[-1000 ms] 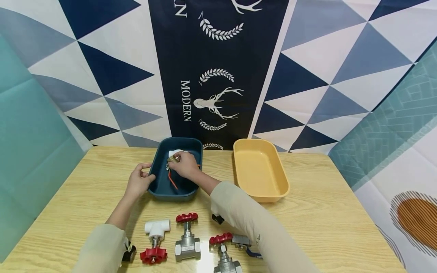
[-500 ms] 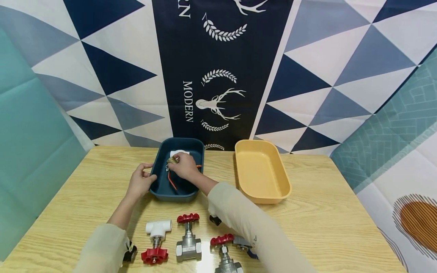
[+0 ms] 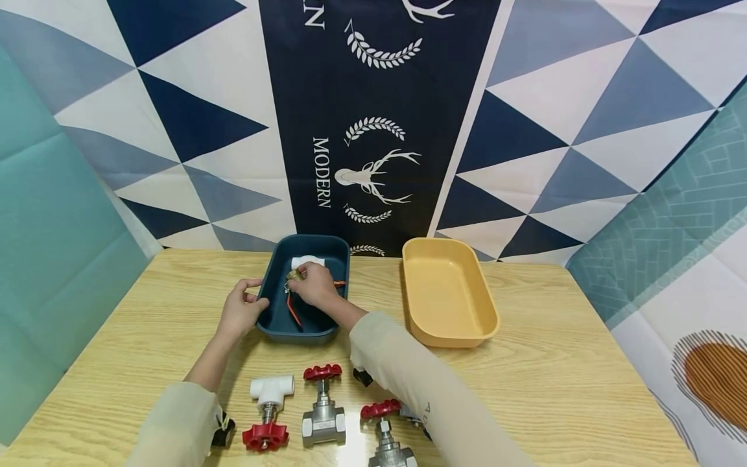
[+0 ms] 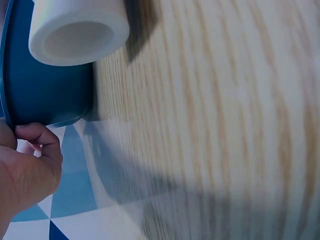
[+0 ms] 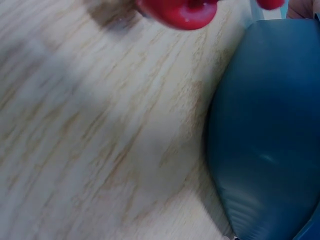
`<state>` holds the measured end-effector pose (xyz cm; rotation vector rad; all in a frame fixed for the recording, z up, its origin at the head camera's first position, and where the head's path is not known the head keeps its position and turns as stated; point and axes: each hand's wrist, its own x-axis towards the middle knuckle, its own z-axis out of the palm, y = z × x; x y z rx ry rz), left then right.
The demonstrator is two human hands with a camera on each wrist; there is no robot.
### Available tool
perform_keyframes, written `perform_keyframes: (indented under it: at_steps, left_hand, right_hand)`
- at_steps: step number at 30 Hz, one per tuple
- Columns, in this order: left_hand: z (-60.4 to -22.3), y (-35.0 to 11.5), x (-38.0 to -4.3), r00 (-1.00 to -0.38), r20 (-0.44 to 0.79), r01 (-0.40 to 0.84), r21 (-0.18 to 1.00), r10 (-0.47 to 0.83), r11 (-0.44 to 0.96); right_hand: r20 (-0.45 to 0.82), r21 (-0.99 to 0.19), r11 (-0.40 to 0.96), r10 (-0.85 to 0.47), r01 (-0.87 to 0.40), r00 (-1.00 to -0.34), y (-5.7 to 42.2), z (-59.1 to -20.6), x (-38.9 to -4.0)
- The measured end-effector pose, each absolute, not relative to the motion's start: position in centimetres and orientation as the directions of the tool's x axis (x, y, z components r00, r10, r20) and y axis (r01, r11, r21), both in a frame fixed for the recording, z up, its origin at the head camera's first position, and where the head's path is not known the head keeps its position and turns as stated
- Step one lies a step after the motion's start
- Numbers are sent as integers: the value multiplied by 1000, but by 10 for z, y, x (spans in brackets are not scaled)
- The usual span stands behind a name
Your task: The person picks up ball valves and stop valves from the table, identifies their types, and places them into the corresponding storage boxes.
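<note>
A dark blue bin (image 3: pixel 296 338) stands at the back left of the table. My left hand (image 3: pixel 238 310) grips its left rim between thumb and fingers, also seen in the left wrist view, where that hand (image 4: pixel 31 170) holds the bin's edge. Inside the bin, my right hand (image 3: pixel 320 285) pinches a brass ball valve (image 3: pixel 294 276) whose red lever (image 3: pixel 294 310) slants toward the bin's front. A white pipe fitting (image 3: pixel 307 261) lies behind that hand. Another orange-red lever (image 3: pixel 340 283) shows at the right wall; what it belongs to is hidden. The right wrist view shows only the bin's outer wall (image 5: pixel 267 130).
A yellow bin (image 3: pixel 448 298) stands to the right. Near the front lie a white tee valve with a red handwheel (image 3: pixel 265 436), a steel gate valve (image 3: pixel 323 425) and a second steel valve (image 3: pixel 390 447). My right sleeve partly covers a blue-handled valve (image 3: pixel 411 416).
My right forearm has shifted slightly left and now covers more of the blue-handled valve. Both hands otherwise stay at the blue bin, with the brass ball valve almost unmoved.
</note>
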<state>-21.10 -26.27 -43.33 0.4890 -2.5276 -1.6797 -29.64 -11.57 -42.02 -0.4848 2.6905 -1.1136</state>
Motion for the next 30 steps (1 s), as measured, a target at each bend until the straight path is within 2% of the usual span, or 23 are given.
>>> perform_keyframes:
  at_steps: [10, 30]
  left_hand:
    - [-433, -262, -211, -943, -118, -231, 906, -311, 356]
    - [-431, -262, -211, -944, -128, -238, 903, -305, 357]
  right_hand:
    - [-53, -707, 672, -359, -219, -932, -118, -426, -297]
    - [-64, -622, 747, -348, -235, -935, -122, -432, -299]
